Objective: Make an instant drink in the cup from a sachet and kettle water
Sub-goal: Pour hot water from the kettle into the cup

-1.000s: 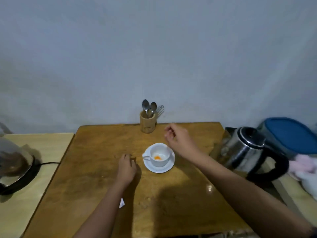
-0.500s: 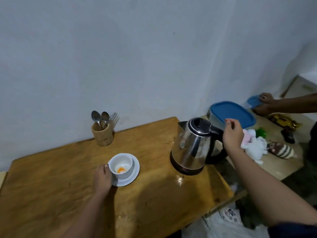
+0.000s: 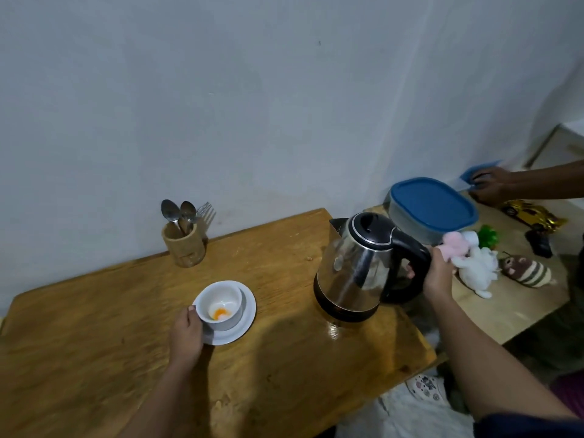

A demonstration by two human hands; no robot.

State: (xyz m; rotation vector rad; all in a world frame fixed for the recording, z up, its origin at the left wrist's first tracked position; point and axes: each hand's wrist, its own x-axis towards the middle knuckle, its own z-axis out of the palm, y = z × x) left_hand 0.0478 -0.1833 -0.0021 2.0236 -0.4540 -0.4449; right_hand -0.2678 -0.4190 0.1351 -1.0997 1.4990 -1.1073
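Landmark: cup [image 3: 222,305].

Left of cup: left hand [image 3: 186,335] is touching the cup's near-left side and the saucer [image 3: 245,324] rim, fingers curled narrow; it seems to be steadying the cup rather than lifting it.

Behind cup, slightly left: wooden holder [image 3: 184,245], cylindrical and matt, is carrying two spoons and a fork.

Cup itself: white glazed ceramic, round, sitting upright on a white saucer on the wooden table [image 3: 94,311]. Orange powder [image 3: 220,313] is lying in the bottom; no water visible yet.

Right of cup, well apart: kettle [image 3: 360,267], polished steel body, black plastic lid and loop handle, spout pointing up and away toward the wall. Right hand [image 3: 437,273] is wrapping closed around the handle.

Key relation: cup is lying to the left of the kettle hand, so the pour probably needs the kettle carried leftward and the spout turned to face the cup.
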